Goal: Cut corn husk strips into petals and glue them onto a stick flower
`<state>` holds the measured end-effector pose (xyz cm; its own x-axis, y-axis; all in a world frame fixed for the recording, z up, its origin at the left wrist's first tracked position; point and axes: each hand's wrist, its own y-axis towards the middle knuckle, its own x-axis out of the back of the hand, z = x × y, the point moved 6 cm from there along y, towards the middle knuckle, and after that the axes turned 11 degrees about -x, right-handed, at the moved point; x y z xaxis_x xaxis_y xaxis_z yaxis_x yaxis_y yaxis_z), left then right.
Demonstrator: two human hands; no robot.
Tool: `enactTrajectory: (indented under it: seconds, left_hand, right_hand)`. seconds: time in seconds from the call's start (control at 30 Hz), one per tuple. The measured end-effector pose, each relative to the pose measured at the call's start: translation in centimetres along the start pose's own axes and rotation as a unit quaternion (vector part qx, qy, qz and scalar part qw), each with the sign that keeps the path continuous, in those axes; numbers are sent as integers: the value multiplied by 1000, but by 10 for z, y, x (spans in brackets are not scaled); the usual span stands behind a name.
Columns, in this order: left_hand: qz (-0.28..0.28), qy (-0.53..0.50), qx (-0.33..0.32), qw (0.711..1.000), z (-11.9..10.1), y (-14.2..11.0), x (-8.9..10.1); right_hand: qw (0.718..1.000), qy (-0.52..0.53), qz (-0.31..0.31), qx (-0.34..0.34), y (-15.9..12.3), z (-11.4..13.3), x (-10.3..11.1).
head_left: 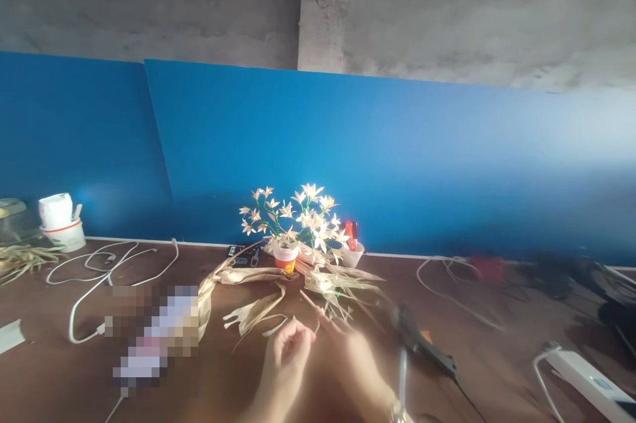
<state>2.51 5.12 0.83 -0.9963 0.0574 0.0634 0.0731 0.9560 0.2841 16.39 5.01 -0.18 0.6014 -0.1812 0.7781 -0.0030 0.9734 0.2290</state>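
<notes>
The right hand [350, 343] holds a slender, pale, stick-like piece [309, 299] over the brown table [218, 376]; the left hand [288, 353] pinches beside it — on what, one cannot tell. It looks like fine fingerwork, calling for steadiness next. Beyond — dry, tan, husk-like leaves [268, 310] and cream star-shaped flowers [311, 219] in a red-and-white cup [285, 262].

Both arms of the person are bare where they show. The left grip [288, 351] is an uncovered hand, with slim fingers [304, 333] and a bare wrist. The right grip [350, 347] is also an uncovered hand. Around the right wrist [381, 391] sits a shiny, pale band [398, 412], maybe metallic; its exact kind is too blurred to tell.
</notes>
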Motion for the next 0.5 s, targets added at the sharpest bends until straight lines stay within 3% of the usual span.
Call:
enactTrajectory:
  seconds: [0.1,0.23,0.37,0.5]
  left_hand:
    - [-52,43,14,998,7,8,17]
    - [6,52,-6,999,12,14,17]
    - [94,28,-6,995,8,9,0]
    - [125,29,-23,991,0,6,-6]
  right_hand:
    - [980,188,29,-58,2,-4,5]
    - [890,412,123,-149,2,1,1]
    - [798,492,241,-250,-7,10,-1]
    - [745,518,283,-312,-14,15,-2]
